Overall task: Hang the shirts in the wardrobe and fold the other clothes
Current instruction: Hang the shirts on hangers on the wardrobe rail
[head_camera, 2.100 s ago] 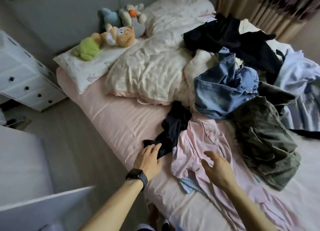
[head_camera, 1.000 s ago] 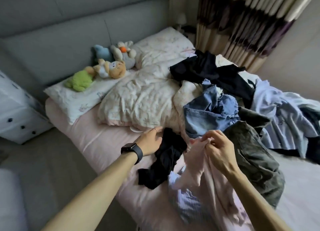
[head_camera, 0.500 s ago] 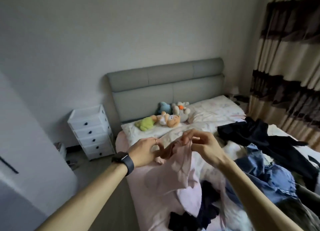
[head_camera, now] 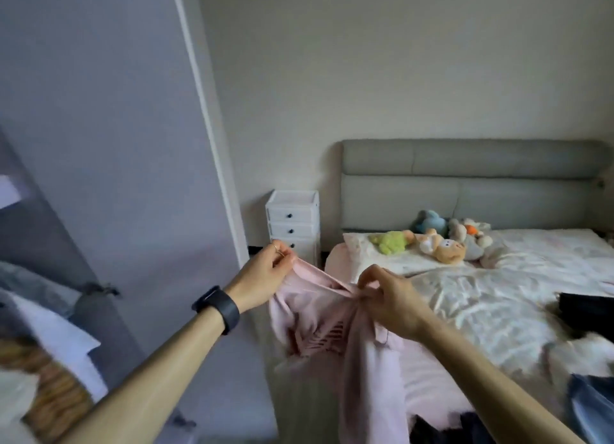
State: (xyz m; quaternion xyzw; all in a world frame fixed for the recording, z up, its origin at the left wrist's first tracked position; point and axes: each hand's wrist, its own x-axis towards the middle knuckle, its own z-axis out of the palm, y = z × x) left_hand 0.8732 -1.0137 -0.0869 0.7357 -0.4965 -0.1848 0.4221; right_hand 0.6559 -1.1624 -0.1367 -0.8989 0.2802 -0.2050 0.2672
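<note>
My left hand point(head_camera: 265, 277) and right hand point(head_camera: 387, 300) each pinch the pink shirt point(head_camera: 335, 337), which hangs below them at frame centre.

The pink shirt point(head_camera: 319, 317) is lifted off the bed point(head_camera: 432, 374) and is now held in the air, its top edge pinched by the left hand point(head_camera: 265, 277) and the right hand point(head_camera: 388, 297), now drawn apart. The view is swung left; the wardrobe door point(head_camera: 99, 128) is brought in.

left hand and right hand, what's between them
In the head view, the top edge of the pink shirt runs between the left hand and the right hand; both pinch it.
</note>
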